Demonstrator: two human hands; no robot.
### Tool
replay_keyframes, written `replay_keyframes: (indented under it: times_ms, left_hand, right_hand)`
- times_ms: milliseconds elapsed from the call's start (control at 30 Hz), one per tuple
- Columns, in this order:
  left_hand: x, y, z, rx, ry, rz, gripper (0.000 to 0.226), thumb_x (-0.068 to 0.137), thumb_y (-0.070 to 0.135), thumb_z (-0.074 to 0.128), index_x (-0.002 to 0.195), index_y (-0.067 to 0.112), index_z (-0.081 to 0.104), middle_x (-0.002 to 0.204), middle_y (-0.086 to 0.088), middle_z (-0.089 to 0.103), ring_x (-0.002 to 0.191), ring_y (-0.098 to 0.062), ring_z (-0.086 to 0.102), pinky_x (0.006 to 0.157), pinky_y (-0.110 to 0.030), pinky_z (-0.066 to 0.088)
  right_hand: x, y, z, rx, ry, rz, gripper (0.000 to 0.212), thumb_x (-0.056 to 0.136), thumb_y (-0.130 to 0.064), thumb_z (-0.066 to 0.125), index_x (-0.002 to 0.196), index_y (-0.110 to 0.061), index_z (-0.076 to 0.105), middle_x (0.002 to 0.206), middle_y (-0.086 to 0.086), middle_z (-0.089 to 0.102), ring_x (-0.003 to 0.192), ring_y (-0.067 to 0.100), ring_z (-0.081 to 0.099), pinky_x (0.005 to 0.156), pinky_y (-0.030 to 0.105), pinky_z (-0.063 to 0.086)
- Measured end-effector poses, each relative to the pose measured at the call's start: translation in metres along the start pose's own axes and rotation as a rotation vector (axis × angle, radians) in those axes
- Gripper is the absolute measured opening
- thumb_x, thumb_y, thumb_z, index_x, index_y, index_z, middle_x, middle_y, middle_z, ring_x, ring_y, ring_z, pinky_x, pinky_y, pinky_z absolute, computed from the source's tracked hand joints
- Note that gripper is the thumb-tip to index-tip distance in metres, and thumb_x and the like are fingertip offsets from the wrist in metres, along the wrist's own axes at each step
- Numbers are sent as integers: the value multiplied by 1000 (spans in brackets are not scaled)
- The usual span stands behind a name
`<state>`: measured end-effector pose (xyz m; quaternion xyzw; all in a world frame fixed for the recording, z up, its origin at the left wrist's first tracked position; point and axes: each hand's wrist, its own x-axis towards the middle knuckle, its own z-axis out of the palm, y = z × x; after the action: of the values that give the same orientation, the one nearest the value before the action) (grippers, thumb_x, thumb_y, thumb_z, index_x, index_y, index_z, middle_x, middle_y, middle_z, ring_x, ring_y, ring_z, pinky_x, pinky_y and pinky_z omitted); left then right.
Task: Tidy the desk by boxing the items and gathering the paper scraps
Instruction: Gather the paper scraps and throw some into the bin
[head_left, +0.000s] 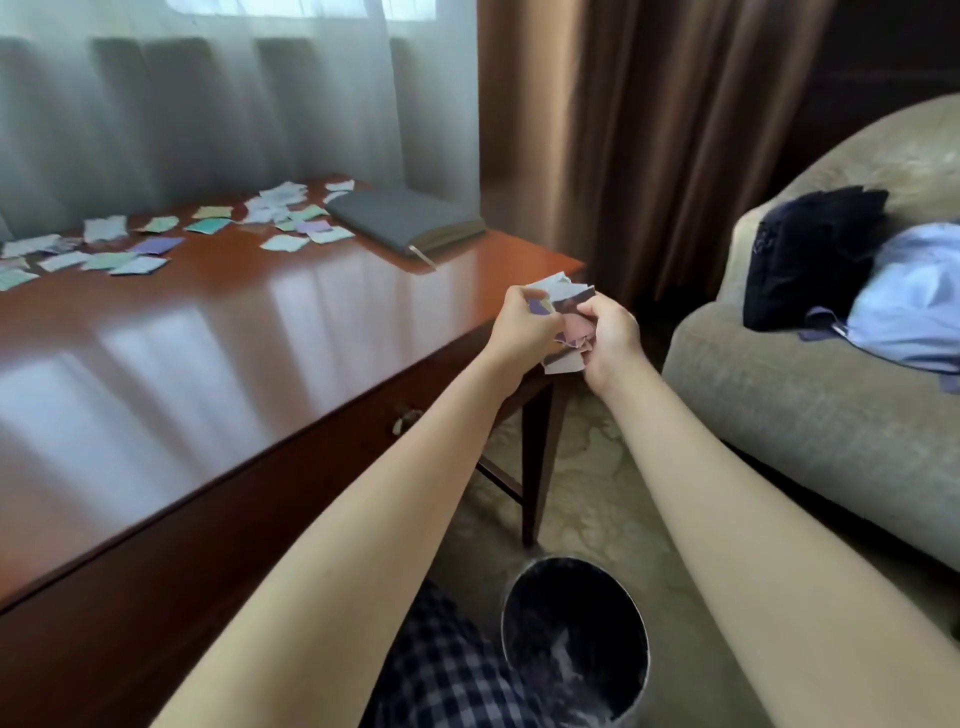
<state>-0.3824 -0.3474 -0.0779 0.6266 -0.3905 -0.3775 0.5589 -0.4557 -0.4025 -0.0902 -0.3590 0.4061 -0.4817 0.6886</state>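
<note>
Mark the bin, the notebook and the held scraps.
bin (566, 603), head view, dark inner wall.
notebook (400, 215), head view, middle of the grey cover.
held scraps (574, 327), head view, pink piece.

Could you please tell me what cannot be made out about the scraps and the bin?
Head view, held scraps: their count; the left hand and right hand cover much of the bundle.
Head view, bin: its contents; the inside is dark and the bottom edge cuts its near rim.
Head view, loose scraps on the desk: any print is too small; the left edge cuts the spread.
</note>
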Motion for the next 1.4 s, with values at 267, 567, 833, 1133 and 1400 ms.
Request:
replay_keyframes:
  times_ms: [267, 567, 833, 1133, 1400]
  left_hand:
    - [7, -48, 42, 34, -131, -212, 45, 86, 3, 58, 127, 10, 41, 105, -8, 57, 77, -12, 60, 55, -23, 48]
    - [-8, -164, 61, 134, -216, -603, 53, 89, 16, 57, 135, 6, 35, 129, -12, 53, 109, -24, 59, 89, -41, 54]
    - [-34, -216, 58, 120, -308, -836, 34, 92, 0, 43, 126, 1, 40, 108, -13, 55, 70, -14, 55, 52, -25, 55]
    - [-48, -228, 59, 383, -478, -925, 38, 94, 8, 45, 132, 4, 44, 129, -13, 51, 101, -22, 62, 80, -28, 56]
    - [-32, -201, 52, 684, -578, -694, 34, 96, 16, 44, 127, 6, 51, 117, -9, 53, 96, -19, 50, 81, -32, 44]
  right_hand:
    - [4, 28, -58, -86, 213, 188, 18, 88, -2, 42, 78, -10, 55, 77, 10, 59, 65, 23, 59, 68, 33, 54]
    - [22, 135, -128, -238, 268, 569, 19, 95, -3, 30, 87, -1, 47, 75, 15, 49, 63, 26, 52, 45, 40, 49]
    - [-12, 199, -161, -213, 434, 905, 21, 91, -6, 37, 71, -6, 44, 68, 8, 47, 55, 19, 43, 34, 15, 37]
    - [-29, 198, -166, -136, 560, 1079, 22, 95, -12, 45, 85, 7, 49, 86, 18, 58, 107, 25, 60, 91, 25, 49]
    - [-14, 184, -161, -362, 444, 1001, 15, 94, -12, 46, 104, -2, 42, 105, 12, 57, 94, 22, 63, 72, 27, 49]
